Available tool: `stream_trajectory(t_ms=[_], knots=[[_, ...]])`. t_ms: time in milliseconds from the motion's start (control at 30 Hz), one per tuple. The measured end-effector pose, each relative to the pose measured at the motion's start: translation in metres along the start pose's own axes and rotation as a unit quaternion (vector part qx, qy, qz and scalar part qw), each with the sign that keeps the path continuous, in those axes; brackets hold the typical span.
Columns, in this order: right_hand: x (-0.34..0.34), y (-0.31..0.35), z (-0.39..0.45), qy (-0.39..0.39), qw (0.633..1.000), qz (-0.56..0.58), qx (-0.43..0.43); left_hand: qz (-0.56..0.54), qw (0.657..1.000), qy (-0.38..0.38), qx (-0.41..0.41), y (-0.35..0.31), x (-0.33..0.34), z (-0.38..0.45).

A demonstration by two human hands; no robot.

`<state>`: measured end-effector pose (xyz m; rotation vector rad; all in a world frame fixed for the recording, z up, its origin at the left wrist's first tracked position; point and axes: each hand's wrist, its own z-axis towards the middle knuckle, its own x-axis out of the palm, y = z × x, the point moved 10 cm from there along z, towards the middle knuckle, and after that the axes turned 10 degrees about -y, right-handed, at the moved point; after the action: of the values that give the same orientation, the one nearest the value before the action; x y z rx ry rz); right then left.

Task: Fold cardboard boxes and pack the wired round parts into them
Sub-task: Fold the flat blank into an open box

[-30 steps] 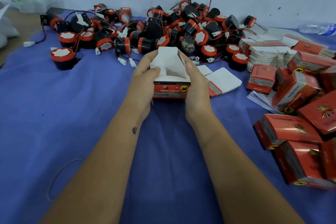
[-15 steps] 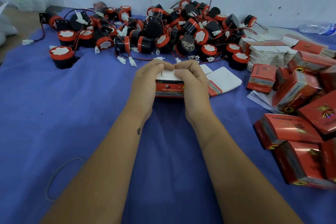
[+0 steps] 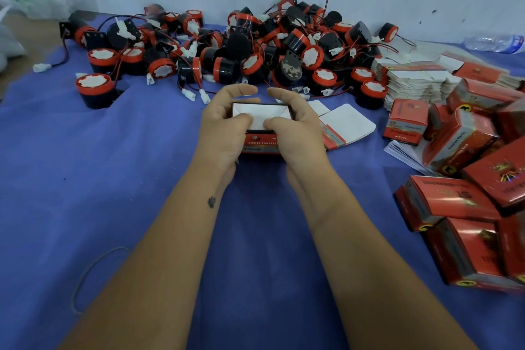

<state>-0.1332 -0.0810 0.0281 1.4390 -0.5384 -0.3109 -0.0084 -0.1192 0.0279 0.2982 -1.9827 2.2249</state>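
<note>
— Gripping one red box [image 3: 260, 141] with our left hand [image 3: 224, 125] and right hand [image 3: 295, 128], thumbs pressing its white flaps on the tabletop [image 3: 142, 193].

— Finished boxes [image 3: 454, 202] lie right; we've many wired round parts [image 3: 255, 48] unpacked beyond.

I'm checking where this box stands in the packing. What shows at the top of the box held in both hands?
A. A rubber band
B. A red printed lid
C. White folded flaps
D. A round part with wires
C: the box, gripped by the left hand and right hand, shows white flaps folded inward under both thumbs.
</note>
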Motion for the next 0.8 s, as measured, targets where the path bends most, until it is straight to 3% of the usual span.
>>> stream_trajectory(t_ms=[300,467,567,633,733,800], knots=[[-0.009,-0.005,0.002,-0.04,0.997,-0.054,-0.039,0.003,0.997,0.056,-0.045,0.012,0.011,-0.004],[-0.012,-0.008,0.003,-0.048,0.999,-0.013,-0.015,-0.005,0.998,0.042,-0.046,0.014,0.012,-0.006],[-0.012,0.003,-0.001,-0.056,0.996,-0.047,-0.059,-0.074,0.995,0.02,-0.056,0.011,0.008,-0.003],[-0.011,0.019,-0.005,-0.071,0.977,-0.147,-0.137,-0.09,0.995,0.025,-0.027,0.004,0.006,-0.001],[-0.004,0.044,-0.016,-0.103,0.913,-0.318,-0.233,-0.098,0.995,0.029,0.01,-0.004,0.004,-0.003],[0.001,0.052,-0.022,-0.119,0.893,-0.349,-0.259,-0.111,0.993,0.002,0.039,-0.011,-0.004,-0.002]])
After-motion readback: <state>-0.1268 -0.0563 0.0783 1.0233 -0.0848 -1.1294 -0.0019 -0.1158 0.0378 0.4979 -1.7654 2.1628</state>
